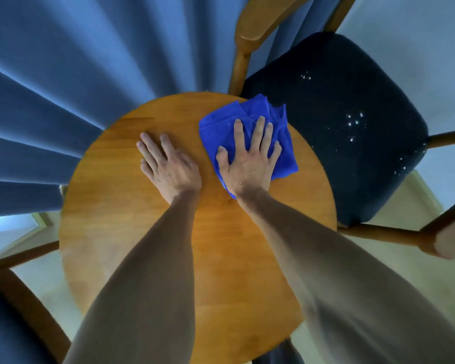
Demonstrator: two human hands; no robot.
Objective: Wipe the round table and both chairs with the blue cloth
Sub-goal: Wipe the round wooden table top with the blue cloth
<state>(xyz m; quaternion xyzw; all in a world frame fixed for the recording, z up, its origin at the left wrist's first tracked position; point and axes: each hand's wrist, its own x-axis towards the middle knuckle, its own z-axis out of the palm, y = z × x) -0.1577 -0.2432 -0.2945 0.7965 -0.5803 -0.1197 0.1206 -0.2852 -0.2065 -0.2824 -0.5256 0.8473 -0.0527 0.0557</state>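
Observation:
A round wooden table (pixel 221 253) fills the middle of the view. The blue cloth (pixel 221 122) lies rumpled on its far right part. My right hand (pixel 250 158) presses flat on the cloth with fingers spread. My left hand (pixel 166 164) rests flat on the bare wood just left of the cloth. A wooden chair with a dark blue seat (pixel 334 122) stands at the right, its cushion dotted with small white specks. Part of a second chair (pixel 24 306) shows at the lower left.
Blue curtains (pixel 63 88) hang close behind the table on the left and far side. Pale floor (pixel 418 206) shows to the right under the chair. The right chair's wooden armrest (pixel 436 235) juts in near the table's right edge.

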